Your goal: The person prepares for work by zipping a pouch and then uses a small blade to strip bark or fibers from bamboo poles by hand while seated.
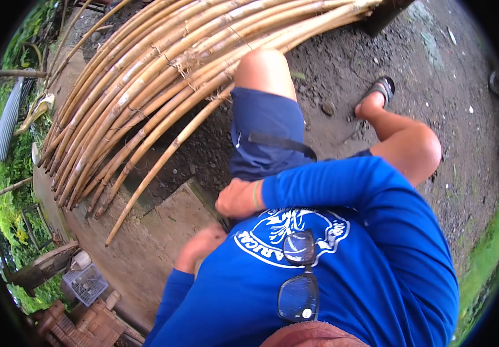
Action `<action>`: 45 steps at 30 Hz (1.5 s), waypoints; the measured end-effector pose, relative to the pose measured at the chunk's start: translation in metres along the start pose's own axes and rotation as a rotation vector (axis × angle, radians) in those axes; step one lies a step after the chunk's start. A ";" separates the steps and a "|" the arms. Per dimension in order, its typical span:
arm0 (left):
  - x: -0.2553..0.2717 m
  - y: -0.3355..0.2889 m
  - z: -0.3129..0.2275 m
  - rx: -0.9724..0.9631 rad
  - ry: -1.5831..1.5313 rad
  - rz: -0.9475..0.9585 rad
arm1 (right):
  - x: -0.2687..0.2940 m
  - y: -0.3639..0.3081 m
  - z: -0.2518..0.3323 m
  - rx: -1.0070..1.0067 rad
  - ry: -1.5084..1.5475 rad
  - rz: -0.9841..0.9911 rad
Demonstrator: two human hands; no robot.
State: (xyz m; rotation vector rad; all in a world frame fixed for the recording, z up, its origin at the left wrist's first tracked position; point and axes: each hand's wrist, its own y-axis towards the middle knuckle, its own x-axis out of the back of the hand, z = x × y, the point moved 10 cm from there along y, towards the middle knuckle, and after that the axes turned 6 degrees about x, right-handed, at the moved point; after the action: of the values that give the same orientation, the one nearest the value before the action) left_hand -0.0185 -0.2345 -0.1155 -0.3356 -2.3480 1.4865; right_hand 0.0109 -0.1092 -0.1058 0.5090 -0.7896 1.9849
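My right hand (239, 198) lies at my waist, its fingers curled closed, with a thin yellow-green band round the wrist. Whatever it may grip is hidden. Just left of and below it, my left hand (201, 245) is smeared by motion, so its fingers do not show clearly. Between the hands is a small dark patch I cannot make out. A black strap (281, 143) lies across my navy shorts (267, 118). Beyond my left side lies a large bundle of bamboo poles (145, 87), apart from both hands. A pair of dark glasses (298, 277) hangs on my blue shirt.
Bare, pebbly dirt (336, 69) spreads ahead and right, under my sandaled right foot (376, 95). A concrete slab (163, 231) lies beside my left hand. Lower left are a grey plastic crate (86, 284) and brown blocks (87, 327). Corrugated sheeting (9, 121) stands by greenery.
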 end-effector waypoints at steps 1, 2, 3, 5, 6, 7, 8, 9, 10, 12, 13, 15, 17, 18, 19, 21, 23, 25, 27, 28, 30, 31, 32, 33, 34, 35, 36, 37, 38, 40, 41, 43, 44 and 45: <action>-0.027 0.010 0.033 0.071 -0.243 0.022 | -0.013 0.017 0.007 0.095 0.032 0.032; -0.045 0.018 0.052 0.093 -0.364 0.043 | -0.022 0.025 0.008 0.169 0.051 -0.002; -0.062 0.022 0.071 0.125 -0.487 0.052 | -0.025 0.029 0.008 0.153 0.064 -0.051; -0.057 0.027 0.072 0.122 -0.350 0.007 | -0.004 0.008 0.012 0.270 0.117 -0.181; -0.050 0.031 0.069 0.121 -0.306 -0.003 | 0.019 -0.012 0.015 0.298 0.285 -0.172; -0.036 0.027 0.062 0.161 -0.113 0.113 | 0.050 -0.035 0.019 0.327 0.461 -0.164; -0.022 0.023 0.057 0.194 0.076 0.224 | 0.086 -0.062 0.018 0.373 0.610 -0.255; 0.013 0.027 0.045 0.144 0.168 0.122 | 0.118 -0.089 0.004 0.416 0.754 -0.351; 0.047 0.028 0.032 0.101 0.263 0.023 | 0.146 -0.117 -0.020 0.487 0.730 -0.575; 0.140 0.018 -0.014 -0.023 0.318 -0.412 | 0.185 -0.169 -0.094 0.031 0.752 -0.746; 0.184 0.012 -0.057 -0.140 0.361 -0.602 | 0.195 -0.195 -0.149 -0.057 0.704 -0.972; 0.250 -0.007 -0.148 -0.265 0.441 -0.979 | 0.190 -0.239 -0.237 -0.435 0.419 -1.167; 0.297 -0.002 -0.210 -0.396 0.292 -1.086 | 0.165 -0.238 -0.289 -0.575 0.281 -1.108; 0.307 0.006 -0.246 -0.566 0.206 -1.059 | 0.146 -0.234 -0.311 -0.715 0.152 -1.028; 0.309 0.029 -0.282 -0.644 0.171 -0.950 | 0.128 -0.228 -0.326 -0.670 0.154 -1.068; 0.285 0.094 -0.325 -0.547 0.227 -0.692 | 0.107 -0.204 -0.332 -0.679 0.273 -1.040; 0.213 0.156 -0.342 -0.589 0.681 -0.481 | 0.093 -0.209 -0.329 -0.726 0.214 -1.069; 0.083 0.126 -0.350 -1.166 1.176 -0.216 | 0.081 -0.241 -0.307 -0.723 0.073 -1.252; 0.019 0.112 -0.336 -0.887 0.750 0.203 | 0.093 -0.262 -0.260 -0.703 0.251 -1.162; -0.013 0.090 -0.331 -0.906 0.596 0.411 | 0.093 -0.271 -0.233 -0.674 0.416 -1.075; -0.052 0.060 -0.322 -0.942 0.430 0.661 | 0.093 -0.306 -0.155 -0.458 0.383 -1.163; -0.064 0.053 -0.318 -0.974 0.413 0.706 | 0.077 -0.323 -0.122 -0.405 0.569 -1.100; -0.071 0.054 -0.315 -0.982 0.448 0.689 | 0.050 -0.338 -0.096 -0.480 0.832 -0.936; -0.079 0.056 -0.316 -0.995 0.486 0.680 | -0.004 -0.358 -0.077 -0.606 1.233 -0.785; -0.083 0.058 -0.321 -0.967 0.504 0.710 | -0.045 -0.385 -0.058 -0.639 1.394 -0.853; -0.086 0.058 -0.326 -0.961 0.502 0.735 | -0.093 -0.404 -0.040 -0.670 1.555 -0.926; -0.090 0.057 -0.331 -1.004 0.512 0.717 | -0.151 -0.422 -0.019 -0.770 1.691 -1.011; -0.094 0.056 -0.334 -1.042 0.521 0.696 | -0.200 -0.425 0.003 -0.866 1.828 -1.094; -0.096 0.054 -0.336 -1.051 0.520 0.712 | -0.226 -0.416 0.023 -1.030 1.697 -1.003; -0.104 0.053 -0.340 -1.040 0.594 0.753 | -0.273 -0.396 0.059 -1.275 1.499 -0.796; -0.107 0.051 -0.345 -1.050 0.600 0.764 | -0.299 -0.377 0.070 -1.305 1.496 -0.772; -0.118 0.053 -0.346 -1.016 0.744 0.794 | -0.338 -0.342 0.085 -1.322 1.603 -0.882; -0.123 0.052 -0.345 -1.016 0.741 0.809 | -0.351 -0.331 0.088 -1.327 1.657 -0.955; -0.126 0.051 -0.344 -1.026 0.766 0.801 | -0.360 -0.325 0.089 -1.330 1.701 -1.024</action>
State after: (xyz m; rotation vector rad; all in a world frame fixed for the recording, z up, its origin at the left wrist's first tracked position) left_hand 0.2370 0.0235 -0.0463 -1.8439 -2.1165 0.0481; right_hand 0.4754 -0.2643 -0.1610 -1.2092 -0.3215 0.1812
